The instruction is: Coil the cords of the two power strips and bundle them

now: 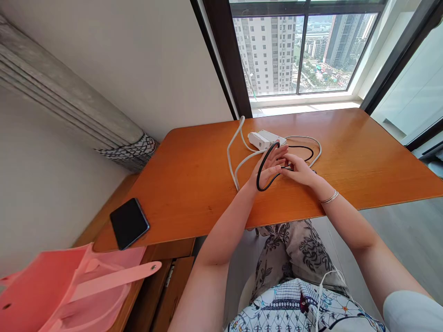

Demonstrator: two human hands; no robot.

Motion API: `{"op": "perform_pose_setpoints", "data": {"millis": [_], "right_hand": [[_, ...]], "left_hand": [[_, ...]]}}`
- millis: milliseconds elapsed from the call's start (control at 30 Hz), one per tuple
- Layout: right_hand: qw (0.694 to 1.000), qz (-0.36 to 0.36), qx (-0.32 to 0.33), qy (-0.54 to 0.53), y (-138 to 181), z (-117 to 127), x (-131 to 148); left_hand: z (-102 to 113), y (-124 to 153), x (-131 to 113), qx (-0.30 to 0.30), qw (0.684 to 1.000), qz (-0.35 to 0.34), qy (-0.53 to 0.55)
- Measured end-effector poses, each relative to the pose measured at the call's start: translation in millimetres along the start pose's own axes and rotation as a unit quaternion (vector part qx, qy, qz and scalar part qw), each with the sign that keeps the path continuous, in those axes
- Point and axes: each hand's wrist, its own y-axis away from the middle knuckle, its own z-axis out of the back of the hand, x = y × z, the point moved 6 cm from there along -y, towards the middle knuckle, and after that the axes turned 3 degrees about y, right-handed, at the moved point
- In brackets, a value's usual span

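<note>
A black cable [259, 177] makes a loop around my left hand [270, 165], whose fingers are stretched out with the palm turned to the right. My right hand [299, 169] is close against it, thumb and fingers closed on a stretch of the same black cable. Beyond the hands, a white power adapter [269, 139] lies on the wooden table [194, 175]. White cable [229, 154] runs in loose bends to the left of it and curves round on the right. More of the black cable lies on the tabletop behind my right hand.
A dark phone [129, 222] lies at the table's left front corner. Below it stands a pink plastic container [44, 286] with a strap-like handle [117, 279]. The table's far edge meets a window [304, 55]; a gathered grey curtain [69, 97] hangs at the left wall.
</note>
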Motion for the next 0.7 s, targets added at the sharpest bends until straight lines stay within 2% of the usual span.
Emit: {"op": "perform_pose_setpoints", "data": {"millis": [67, 133, 267, 367, 467, 600, 700], "right_hand": [[1.000, -0.005, 0.022, 0.001, -1.4, -6.0, -2.5], [1.000, 0.000, 0.013, -0.015, -2.5, -7.0, -1.9], [0.999, -0.029, -0.007, -0.033, -2.7, -2.1, -2.4], [0.995, -0.072, -0.041, -0.050, -2.5, 10.3, -7.1], [0.976, -0.090, -0.168, -0.109, -1.5, 35.3, -13.5], [0.910, -0.101, -0.370, -0.157, 7.5, 68.9, -24.3], [0.869, -0.119, -0.435, -0.204, 12.1, 81.2, -32.3]], "left_hand": [[-0.5, -0.2, 6.8, 0.011, 1.000, 0.014, -0.008], [-2.0, 0.5, 8.6, 0.005, 1.000, 0.001, -0.021], [-2.6, 3.4, -0.4, -0.044, 0.995, -0.056, -0.069], [4.1, 4.4, -9.4, -0.097, 0.985, -0.067, -0.129], [17.7, 3.6, -18.7, -0.166, 0.975, -0.076, -0.128], [44.2, 3.9, -29.0, -0.287, 0.945, -0.125, -0.091], [67.0, 4.1, -29.7, -0.358, 0.916, -0.141, -0.111]]}}
